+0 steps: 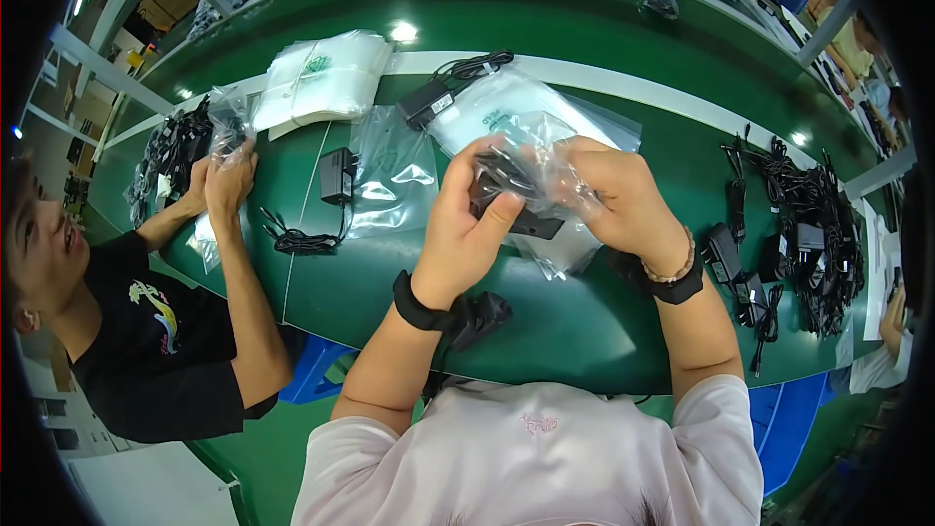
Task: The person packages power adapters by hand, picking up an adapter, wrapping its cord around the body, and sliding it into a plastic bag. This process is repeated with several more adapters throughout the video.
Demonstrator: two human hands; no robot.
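Over the middle of the green table, both my hands are at a clear plastic bag (539, 129) and a black power adapter (536, 226) with its bundled cable. My left hand (458, 239) is closed round the adapter and cable, thumb across the front. Pinching the crinkled bag from the other side is my right hand (628, 200), with some fingertips hidden by the film. The bag lies at least partly over the cable; how far the adapter sits inside it I cannot tell. Just beyond my hands lies a stack of clear bags (467, 117).
Another adapter (338, 175) rests left of me by a flat bag (394, 170); one more (426, 102) lies against the bag stack. A banded bag bundle (326, 78) is farther back. Many adapters and cables (818, 253) pile up at right. A co-worker (166, 331) handles a bag at left.
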